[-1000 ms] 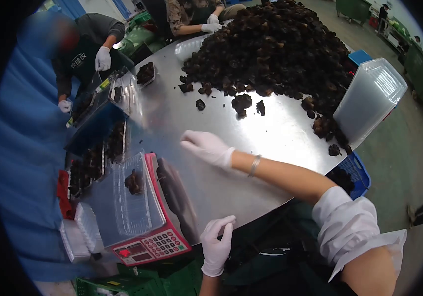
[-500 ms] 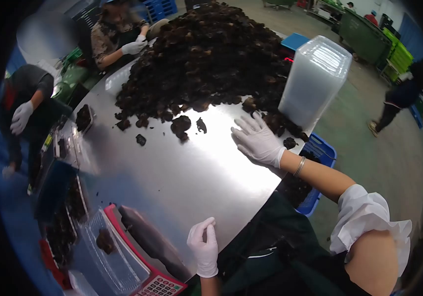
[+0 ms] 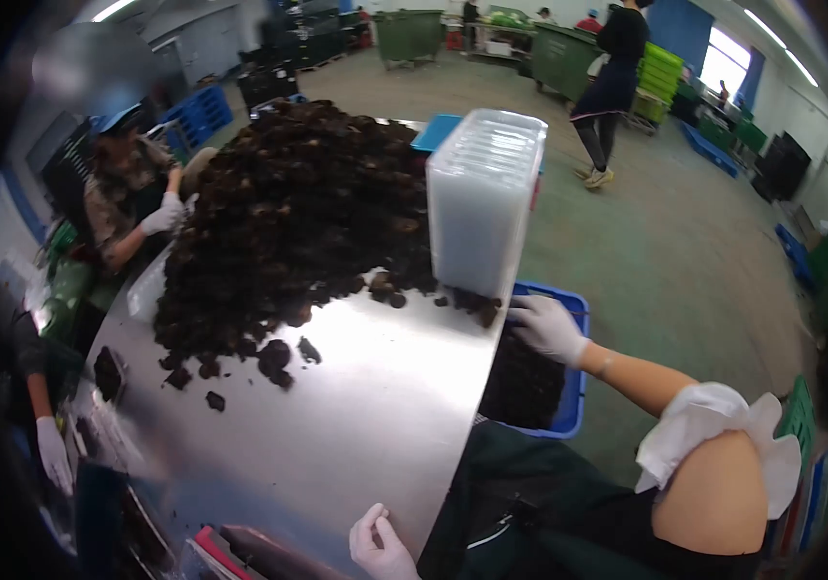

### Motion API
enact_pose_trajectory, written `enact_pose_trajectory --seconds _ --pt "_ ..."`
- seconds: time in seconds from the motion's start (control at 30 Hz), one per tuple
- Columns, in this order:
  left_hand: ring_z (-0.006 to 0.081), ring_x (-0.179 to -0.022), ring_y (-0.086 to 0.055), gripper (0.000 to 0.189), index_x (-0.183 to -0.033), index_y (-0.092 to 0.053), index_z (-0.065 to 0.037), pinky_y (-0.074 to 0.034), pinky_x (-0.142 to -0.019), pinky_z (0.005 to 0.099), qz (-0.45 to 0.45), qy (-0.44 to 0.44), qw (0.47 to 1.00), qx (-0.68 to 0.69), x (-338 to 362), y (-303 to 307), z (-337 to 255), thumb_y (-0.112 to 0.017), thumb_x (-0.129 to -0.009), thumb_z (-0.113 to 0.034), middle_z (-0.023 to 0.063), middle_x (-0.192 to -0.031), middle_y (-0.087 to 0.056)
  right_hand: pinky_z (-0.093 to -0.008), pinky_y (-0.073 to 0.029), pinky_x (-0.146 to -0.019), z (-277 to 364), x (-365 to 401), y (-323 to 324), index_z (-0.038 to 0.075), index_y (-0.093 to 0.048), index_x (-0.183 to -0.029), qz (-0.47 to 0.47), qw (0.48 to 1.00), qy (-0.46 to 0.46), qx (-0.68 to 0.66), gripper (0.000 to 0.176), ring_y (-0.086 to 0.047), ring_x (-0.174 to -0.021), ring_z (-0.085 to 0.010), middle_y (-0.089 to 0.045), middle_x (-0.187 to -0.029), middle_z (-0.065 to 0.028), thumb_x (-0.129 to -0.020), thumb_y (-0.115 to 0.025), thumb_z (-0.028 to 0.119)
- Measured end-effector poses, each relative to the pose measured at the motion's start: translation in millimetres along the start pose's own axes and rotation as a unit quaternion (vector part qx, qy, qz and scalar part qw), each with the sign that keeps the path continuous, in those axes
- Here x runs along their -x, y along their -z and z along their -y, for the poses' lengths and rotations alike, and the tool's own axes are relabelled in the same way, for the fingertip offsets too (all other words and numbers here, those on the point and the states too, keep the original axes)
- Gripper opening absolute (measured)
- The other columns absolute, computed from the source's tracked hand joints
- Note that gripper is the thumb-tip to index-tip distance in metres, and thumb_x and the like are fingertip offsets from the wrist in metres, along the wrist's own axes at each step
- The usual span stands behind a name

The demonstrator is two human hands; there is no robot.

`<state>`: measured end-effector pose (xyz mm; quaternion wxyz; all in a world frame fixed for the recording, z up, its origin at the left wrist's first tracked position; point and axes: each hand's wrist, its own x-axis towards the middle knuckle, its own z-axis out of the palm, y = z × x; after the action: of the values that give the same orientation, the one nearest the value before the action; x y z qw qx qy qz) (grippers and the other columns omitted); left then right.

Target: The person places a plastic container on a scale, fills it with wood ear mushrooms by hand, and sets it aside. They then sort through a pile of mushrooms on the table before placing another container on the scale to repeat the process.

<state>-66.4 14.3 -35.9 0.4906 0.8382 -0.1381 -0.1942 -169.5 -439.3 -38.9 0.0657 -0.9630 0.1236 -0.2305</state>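
My right hand (image 3: 547,329), in a white glove, is at the table's right edge above a blue basket (image 3: 580,391) of dark pieces. Its fingers stretch towards the edge, with nothing seen in them. My left hand (image 3: 382,549), also gloved, is low over the metal table (image 3: 337,435); its fingers are curled, with nothing visible between them. A large heap of dark, crinkled pieces (image 3: 298,203) covers the table's far part. Beside it stands a tall stack of clear plastic trays (image 3: 482,213). A few loose pieces (image 3: 276,360) lie at the heap's near edge.
A co-worker's gloved hand (image 3: 161,215) is at the heap's left side, and another's (image 3: 54,454) is at the far left. Part of a red-edged device (image 3: 216,553) shows at the bottom. Beyond, a person (image 3: 610,87) stands near green bins (image 3: 564,60).
The view has tilted up and turned right. My right hand has moved off the tabletop to its right edge, over the basket. My left hand remains curled low in view.
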Motion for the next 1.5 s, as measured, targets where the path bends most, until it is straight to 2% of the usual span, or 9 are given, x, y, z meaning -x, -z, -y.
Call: enact_pose_trajectory --seconds 0.13,0.27,0.4,0.53,0.67,0.9,1.13,1.33,1.5 --pt "0.0267 -0.078 -0.067 0.012 -0.095 -0.074 -0.002 -0.053 -0.071 0.0353 -0.171 -0.114 0.979 0.002 -5 -15 -24 -0.065 -0.087 0.001 0.0120 -0.085 -0.071 -0.0760 -0.026 -0.106 -79 97 -27 0.019 -0.047 -0.150 0.363 0.851 -0.332 0.184 0.064 -0.029 -0.146 -0.0432 -0.025 -0.161 -0.0217 -0.094 -0.053 0.051" --pt "0.0255 -0.077 -0.066 0.012 -0.095 -0.074 -0.004 -0.053 -0.071 0.0348 -0.183 -0.091 0.979 -0.007 -5 -14 -22 -0.066 -0.086 -0.001 0.0089 -0.085 -0.072 -0.0448 -0.047 -0.102 -38 37 -7 0.010 -0.061 -0.136 0.640 0.738 -0.211 0.030 0.059 -0.060 -0.122 -0.0321 -0.066 -0.126 -0.0195 -0.098 -0.051 0.054" --pt "0.0230 -0.075 -0.065 0.013 -0.095 -0.074 -0.006 -0.052 -0.070 0.0345 -0.180 -0.074 0.981 -0.022 -11 -18 -28 -0.067 -0.085 -0.002 0.0056 -0.084 -0.072 -0.0340 -0.050 -0.091 77 -117 72 0.002 -0.067 -0.118 0.555 0.764 -0.115 -0.308 0.046 -0.062 -0.092 -0.0206 -0.069 -0.096 -0.0107 -0.105 -0.049 0.042" --pt "0.0162 -0.078 -0.067 0.015 -0.098 -0.075 -0.004 -0.054 -0.069 0.0269 -0.172 -0.062 0.981 -0.056 -11 -17 -29 -0.064 -0.089 0.001 0.0070 -0.088 -0.071 -0.0388 -0.044 -0.102 80 -242 -27 0.003 -0.059 -0.122 0.101 0.972 0.139 -0.157 0.031 -0.055 -0.116 -0.0351 -0.059 -0.120 -0.0166 -0.099 -0.054 0.024" --pt "0.0229 -0.072 -0.064 0.013 -0.094 -0.074 -0.006 -0.051 -0.068 0.0348 -0.200 -0.062 0.977 -0.048 -13 -20 -30 -0.068 -0.085 -0.002 0.0062 -0.083 -0.071 -0.0692 -0.021 -0.113 68 -330 -137 0.015 -0.056 -0.138 -0.092 0.942 -0.316 -0.058 0.070 -0.031 -0.144 -0.0405 -0.041 -0.151 -0.0162 -0.092 -0.050 0.066" --pt "0.0223 -0.069 -0.063 0.014 -0.095 -0.074 -0.007 -0.050 -0.065 0.0345 -0.192 -0.060 0.978 -0.055 -16 -19 -29 -0.068 -0.084 -0.001 0.0060 -0.081 -0.071 -0.0600 -0.040 -0.099 143 -279 -116 0.011 -0.061 -0.126 0.172 0.984 -0.049 -0.024 0.055 -0.050 -0.122 -0.0379 -0.058 -0.129 -0.0166 -0.089 -0.056 0.052" --pt "0.0217 -0.068 -0.062 0.015 -0.095 -0.074 -0.007 -0.049 -0.063 0.0340 -0.200 -0.070 0.976 -0.056 -18 -20 -29 -0.069 -0.083 0.001 0.0057 -0.080 -0.070 -0.0403 -0.050 -0.097 219 -219 -77 0.012 -0.068 -0.121 0.364 0.842 0.192 -0.349 0.040 -0.064 -0.111 -0.0319 -0.068 -0.114 -0.0143 -0.092 -0.062 0.038" --pt "0.0217 -0.068 -0.062 0.015 -0.096 -0.074 -0.006 -0.050 -0.064 0.0339 -0.196 -0.074 0.975 -0.071 -16 -19 -31 -0.069 -0.083 0.000 0.0063 -0.082 -0.071 -0.0403 -0.053 -0.084 150 -323 -157 0.018 -0.076 -0.106 -0.045 0.980 0.159 -0.109 0.023 -0.063 -0.096 -0.0270 -0.068 -0.095 -0.0043 -0.083 -0.070 0.017" --pt "0.0223 -0.070 -0.063 0.015 -0.096 -0.074 -0.007 -0.050 -0.065 0.0337 -0.198 -0.076 0.975 -0.060 -16 -20 -28 -0.069 -0.084 0.000 0.0070 -0.083 -0.071 -0.0366 -0.051 -0.086 135 -330 -159 0.019 -0.078 -0.092 0.001 0.982 0.166 -0.087 0.013 -0.062 -0.098 -0.0249 -0.068 -0.091 -0.0019 -0.081 -0.073 0.021"
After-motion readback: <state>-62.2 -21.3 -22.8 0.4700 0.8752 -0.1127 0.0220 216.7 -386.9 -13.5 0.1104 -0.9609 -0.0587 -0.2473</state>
